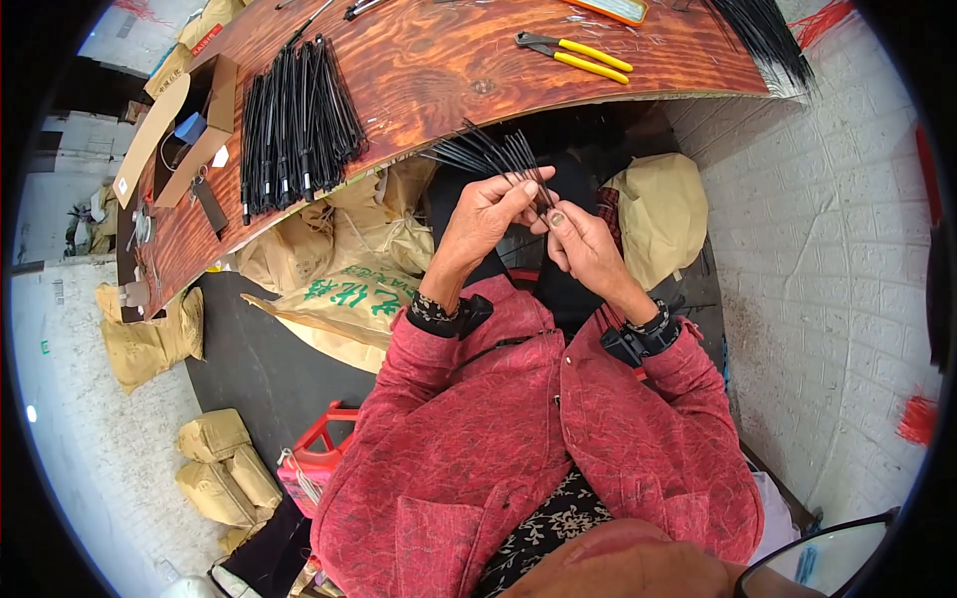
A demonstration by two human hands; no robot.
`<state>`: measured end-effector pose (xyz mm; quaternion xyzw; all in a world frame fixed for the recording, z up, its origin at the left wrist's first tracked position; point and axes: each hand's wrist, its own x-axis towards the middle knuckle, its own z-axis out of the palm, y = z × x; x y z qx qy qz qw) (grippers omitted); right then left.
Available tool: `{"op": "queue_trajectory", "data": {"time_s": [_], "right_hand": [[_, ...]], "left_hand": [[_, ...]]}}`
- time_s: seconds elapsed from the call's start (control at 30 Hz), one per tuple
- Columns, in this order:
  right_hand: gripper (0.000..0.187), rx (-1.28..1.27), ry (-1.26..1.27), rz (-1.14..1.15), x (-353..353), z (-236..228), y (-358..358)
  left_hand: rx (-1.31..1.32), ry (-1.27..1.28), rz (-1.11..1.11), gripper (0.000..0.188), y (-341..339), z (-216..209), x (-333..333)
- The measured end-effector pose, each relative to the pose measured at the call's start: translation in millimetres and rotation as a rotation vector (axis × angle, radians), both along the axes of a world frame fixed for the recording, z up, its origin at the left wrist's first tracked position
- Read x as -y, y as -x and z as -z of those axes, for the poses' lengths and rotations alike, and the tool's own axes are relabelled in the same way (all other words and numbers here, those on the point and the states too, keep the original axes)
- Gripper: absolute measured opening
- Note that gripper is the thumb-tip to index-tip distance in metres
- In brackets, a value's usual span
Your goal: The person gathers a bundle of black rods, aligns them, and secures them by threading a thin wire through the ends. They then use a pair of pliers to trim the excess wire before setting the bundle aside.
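Observation:
My left hand [488, 214] is closed around a fanned bunch of thin black rods [488, 151], which look like umbrella ribs. Their far ends spread up and left, just below the table's near edge. Close beside it, my right hand [586, 244] pinches the same rods at their lower end, thumb pressed on top. Both hands are above my lap, nearly touching each other. What lies inside the fingers is partly hidden.
On the wooden table [429, 95] lie a pile of black rod assemblies [302, 125], yellow-handled pincers [576, 58], a cardboard box [199, 130] and a bundle of black rods [763, 40]. Tan sacks [334, 279] sit below; a white wall [807, 259] stands at right.

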<state>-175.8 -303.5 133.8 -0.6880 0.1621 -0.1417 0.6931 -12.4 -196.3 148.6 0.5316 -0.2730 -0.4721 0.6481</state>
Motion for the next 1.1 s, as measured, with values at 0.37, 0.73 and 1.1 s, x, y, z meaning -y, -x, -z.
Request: {"op": "queue_trajectory", "data": {"time_s": [0.37,0.73,1.1], "right_hand": [[0.042,0.050,0.008,-0.132,4.0,-4.1,17.2],[0.036,-0.004,-0.325,-0.342,-11.1,-34.8,-1.0],[0.034,0.226,-0.444,-0.225,20.4,-67.0,-9.0]], "left_hand": [[0.428,-0.179,0.096,0.036,-62.2,-55.8,-40.0],[0.072,0.251,0.166,0.048,2.7,-42.9,-10.1],[0.238,0.446,-0.015,0.067,-56.1,-25.3,-88.4]]}}
